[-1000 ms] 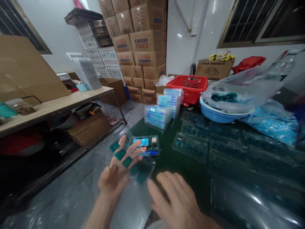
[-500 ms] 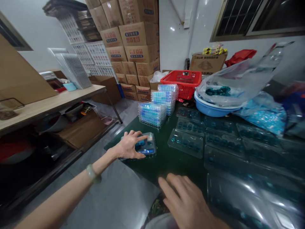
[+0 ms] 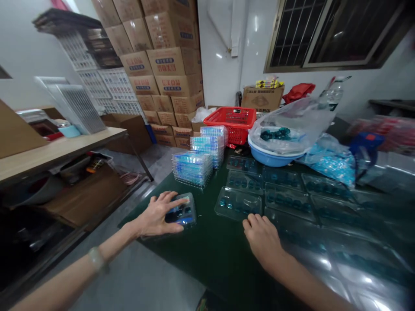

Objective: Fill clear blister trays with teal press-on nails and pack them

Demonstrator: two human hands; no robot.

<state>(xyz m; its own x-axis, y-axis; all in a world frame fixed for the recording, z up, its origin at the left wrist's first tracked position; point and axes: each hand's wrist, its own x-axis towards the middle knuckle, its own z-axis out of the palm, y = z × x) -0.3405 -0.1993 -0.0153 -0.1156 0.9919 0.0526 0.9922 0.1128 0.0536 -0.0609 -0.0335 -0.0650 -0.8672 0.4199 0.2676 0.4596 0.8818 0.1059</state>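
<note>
My left hand (image 3: 158, 214) lies with fingers spread on top of a clear plastic blister pack (image 3: 183, 212) holding blue items, at the near left corner of the dark green table (image 3: 214, 250). My right hand (image 3: 263, 236) reaches forward over the table, fingers curled loosely with nothing in them, its fingertips just short of an open clear tray (image 3: 237, 203) with small teal pieces. More clear trays (image 3: 285, 194) lie in rows to the right.
Stacks of filled packs (image 3: 192, 168) stand beyond my left hand. A blue basin (image 3: 272, 158) under a plastic bag, a red basket (image 3: 234, 119) and a blue bag (image 3: 330, 162) sit further back. A wooden bench (image 3: 58, 149) is left; cardboard boxes (image 3: 165, 65) stack against the wall.
My left hand brought the clear lid down onto the pack and now presses on it. My right hand moved forward toward the open tray. The view shifted right.
</note>
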